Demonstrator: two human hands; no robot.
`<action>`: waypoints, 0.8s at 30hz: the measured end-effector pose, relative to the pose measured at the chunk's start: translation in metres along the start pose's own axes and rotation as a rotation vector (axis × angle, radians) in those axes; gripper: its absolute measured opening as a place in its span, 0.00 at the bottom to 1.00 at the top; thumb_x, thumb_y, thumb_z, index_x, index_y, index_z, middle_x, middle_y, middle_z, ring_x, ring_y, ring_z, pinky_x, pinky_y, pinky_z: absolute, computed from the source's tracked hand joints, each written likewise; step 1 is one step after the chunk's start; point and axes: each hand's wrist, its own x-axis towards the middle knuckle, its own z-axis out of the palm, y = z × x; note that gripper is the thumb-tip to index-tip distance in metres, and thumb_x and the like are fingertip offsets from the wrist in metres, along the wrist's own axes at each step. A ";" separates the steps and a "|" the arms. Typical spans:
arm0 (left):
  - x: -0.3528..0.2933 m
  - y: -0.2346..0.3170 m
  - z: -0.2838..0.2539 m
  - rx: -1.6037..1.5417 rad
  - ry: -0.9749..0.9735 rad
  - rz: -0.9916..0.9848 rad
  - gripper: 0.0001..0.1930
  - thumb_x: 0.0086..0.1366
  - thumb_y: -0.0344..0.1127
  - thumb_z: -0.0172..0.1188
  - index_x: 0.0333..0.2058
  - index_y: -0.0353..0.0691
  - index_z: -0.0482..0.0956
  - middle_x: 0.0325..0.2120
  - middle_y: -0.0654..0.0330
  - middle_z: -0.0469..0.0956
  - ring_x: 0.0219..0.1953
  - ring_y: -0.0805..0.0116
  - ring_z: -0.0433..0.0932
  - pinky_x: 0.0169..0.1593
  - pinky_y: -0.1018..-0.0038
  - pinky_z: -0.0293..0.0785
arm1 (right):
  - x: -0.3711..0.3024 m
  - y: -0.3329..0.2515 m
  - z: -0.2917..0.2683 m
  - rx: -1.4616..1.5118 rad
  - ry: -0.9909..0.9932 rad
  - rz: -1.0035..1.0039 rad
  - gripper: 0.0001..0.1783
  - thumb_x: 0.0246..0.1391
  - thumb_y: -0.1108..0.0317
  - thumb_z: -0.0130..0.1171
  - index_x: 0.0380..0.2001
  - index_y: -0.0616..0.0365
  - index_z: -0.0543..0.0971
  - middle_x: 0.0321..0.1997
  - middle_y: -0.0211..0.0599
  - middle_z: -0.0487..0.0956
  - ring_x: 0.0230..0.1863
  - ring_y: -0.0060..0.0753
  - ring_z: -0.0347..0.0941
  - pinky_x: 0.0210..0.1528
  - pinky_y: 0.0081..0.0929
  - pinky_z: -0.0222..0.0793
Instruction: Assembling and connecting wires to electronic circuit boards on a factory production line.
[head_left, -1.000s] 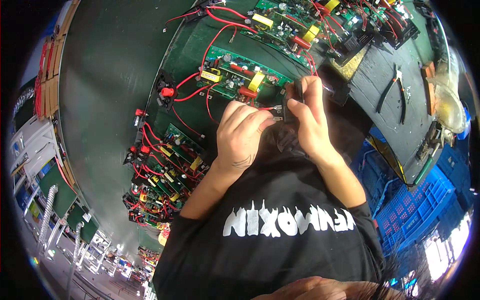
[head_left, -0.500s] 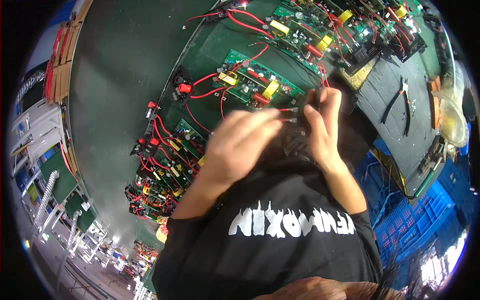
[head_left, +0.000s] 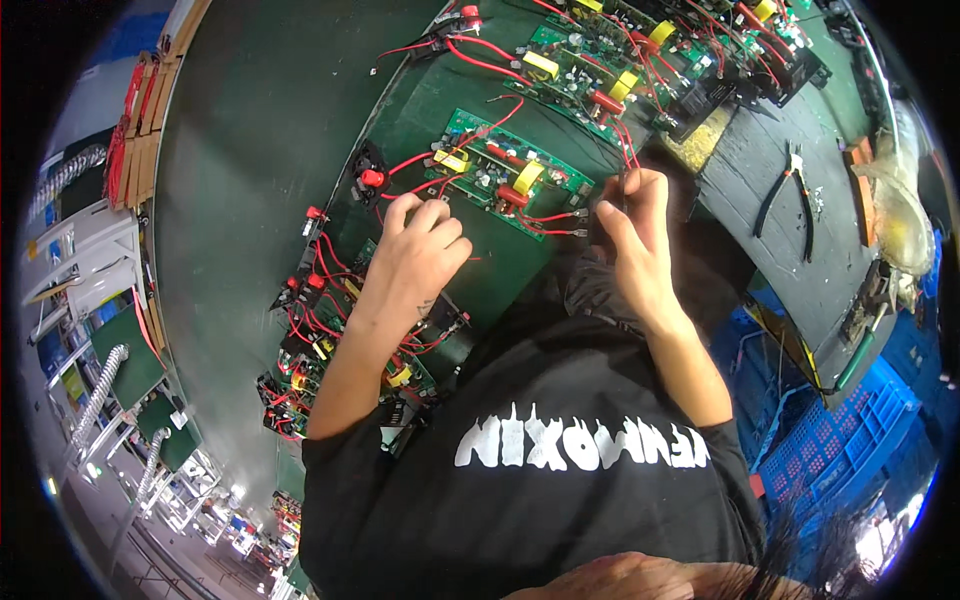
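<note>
A green circuit board [head_left: 565, 180] lies on the bench in front of me, with yellow and red parts on it. Thick red leads run left from it to a black panel piece with a red terminal [head_left: 373, 178]. My left hand [head_left: 415, 260] is at the board's lower left, fingers curled on a thin red wire [head_left: 447, 186]; the fingertips are partly hidden. My right hand [head_left: 645, 240], right of the board, pinches a black part [head_left: 603, 232] between thumb and fingers. Its shape is mostly hidden. Two red leads with metal terminals [head_left: 580, 213] point toward that part.
More wired boards [head_left: 570, 65] stand at the far side, and others [head_left: 330, 320] on the left. Black-handled pliers [head_left: 790, 195] lie on a grey surface at the right. Below it is a blue plastic crate [head_left: 840, 430]. A yellow sponge-like block [head_left: 697, 142] sits near the grey surface's corner.
My left hand has moved left, away from the two lead terminals, to the wires at the board's left end. The right hand stays nearly in place, still gripping the black part.
</note>
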 end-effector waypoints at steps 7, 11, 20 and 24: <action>0.000 -0.002 0.001 -0.023 0.029 -0.013 0.04 0.58 0.31 0.56 0.33 0.41 0.77 0.34 0.60 0.75 0.48 0.59 0.75 0.58 0.60 0.69 | -0.002 0.000 0.000 0.024 0.000 0.059 0.16 0.66 0.72 0.53 0.50 0.43 0.61 0.47 0.25 0.67 0.40 0.14 0.64 0.29 0.13 0.62; -0.007 -0.011 0.002 -0.128 -0.070 0.001 0.04 0.57 0.29 0.57 0.32 0.39 0.78 0.33 0.58 0.73 0.43 0.58 0.75 0.53 0.64 0.73 | -0.003 -0.003 0.001 -0.021 0.027 0.067 0.15 0.66 0.70 0.54 0.49 0.44 0.62 0.47 0.25 0.67 0.40 0.15 0.65 0.29 0.14 0.62; 0.008 0.000 -0.050 -0.375 0.411 -0.116 0.13 0.54 0.20 0.70 0.39 0.37 0.86 0.32 0.57 0.78 0.35 0.60 0.77 0.39 0.69 0.75 | -0.002 -0.001 0.001 0.023 0.031 -0.021 0.17 0.66 0.74 0.55 0.49 0.49 0.59 0.37 0.24 0.67 0.33 0.13 0.63 0.27 0.16 0.62; 0.029 0.027 -0.031 -0.719 0.648 -0.204 0.12 0.56 0.24 0.72 0.40 0.39 0.88 0.31 0.58 0.83 0.35 0.63 0.80 0.42 0.70 0.76 | -0.006 -0.005 0.005 0.081 0.052 0.041 0.17 0.67 0.73 0.55 0.49 0.50 0.59 0.38 0.25 0.68 0.33 0.13 0.64 0.28 0.15 0.63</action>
